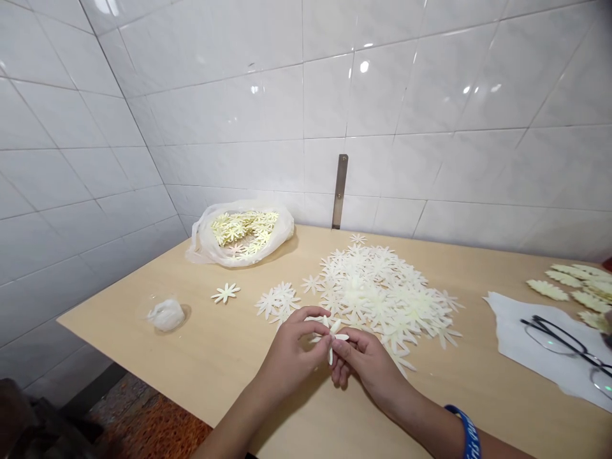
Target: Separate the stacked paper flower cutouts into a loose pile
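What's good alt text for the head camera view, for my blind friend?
A person's left hand and right hand hold a small pale flower over a tan table. A heap of flowers and an open plastic bag of more lie beyond.

Held flower (336, 327): pale cream-white, flat-looking, slim round-ended petals spread around centre; pinched between fingertips of left hand (289, 350) and right hand (375, 370), raised above tabletop (205, 363); centre partly hidden by fingers, petals jutting out between them. Loose flower pile (373, 287): same pale, many-petalled shape, heaped and overlapping, just beyond held 1, spreading rightward. Small flower cluster (278, 301): few overlapping, lying flat left of pile, near left hand.
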The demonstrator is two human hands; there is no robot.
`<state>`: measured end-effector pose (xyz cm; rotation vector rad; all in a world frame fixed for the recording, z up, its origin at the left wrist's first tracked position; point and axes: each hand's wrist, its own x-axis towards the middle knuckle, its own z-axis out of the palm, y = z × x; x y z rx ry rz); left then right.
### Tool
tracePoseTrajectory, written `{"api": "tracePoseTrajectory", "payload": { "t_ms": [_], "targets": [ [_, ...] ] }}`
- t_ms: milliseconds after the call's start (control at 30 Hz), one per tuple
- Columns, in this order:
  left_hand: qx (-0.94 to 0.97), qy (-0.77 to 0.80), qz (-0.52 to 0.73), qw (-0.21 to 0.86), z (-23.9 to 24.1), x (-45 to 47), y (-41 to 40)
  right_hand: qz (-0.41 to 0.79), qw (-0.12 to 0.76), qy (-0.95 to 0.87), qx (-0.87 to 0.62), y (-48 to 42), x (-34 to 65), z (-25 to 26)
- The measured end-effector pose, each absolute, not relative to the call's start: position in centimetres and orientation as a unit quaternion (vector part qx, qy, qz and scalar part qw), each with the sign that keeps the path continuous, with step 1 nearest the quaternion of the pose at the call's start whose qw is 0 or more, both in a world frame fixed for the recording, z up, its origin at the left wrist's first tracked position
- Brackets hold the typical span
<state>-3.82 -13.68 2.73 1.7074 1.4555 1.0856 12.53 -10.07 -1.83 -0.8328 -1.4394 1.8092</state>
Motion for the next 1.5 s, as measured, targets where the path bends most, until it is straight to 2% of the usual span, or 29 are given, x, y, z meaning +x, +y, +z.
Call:
{"api": "tracePoseTrajectory", "payload": {
  "t_ms": [233,367,567,833,1167,1500],
  "targets": [
    [0.542,0.560,0.467,0.418,2.4,-3.4,-13.9,0.689,0.333,-0.557,-0.324,-10.1,12.6,-2.0],
    [0.497,0.566,0.492,0.438,2.1,-3.6,-13.7,0.687,0.332,-0.559,-0.324,-10.2,12.6,-1.9],
    [0.442,0.611,0.576,0.317,2.9,-7.0,-12.0,0.670,0.346,-0.567,-0.331,-10.1,12.8,-1.7],
    [0.592,0.614,0.490,0.182,2.4,-6.7,-13.6,0.680,0.349,-0.555,-0.328,-10.2,12.7,-1.4],
    [0.682,0.560,0.414,0.226,2.0,-4.1,-14.9,0.680,0.334,-0.559,-0.338,-10.3,12.8,-1.3],
    [0.497,0.576,0.525,0.381,3.2,-5.4,-13.8,0.674,0.338,-0.563,-0.338,-10.4,12.7,-1.1]
  ]
}}
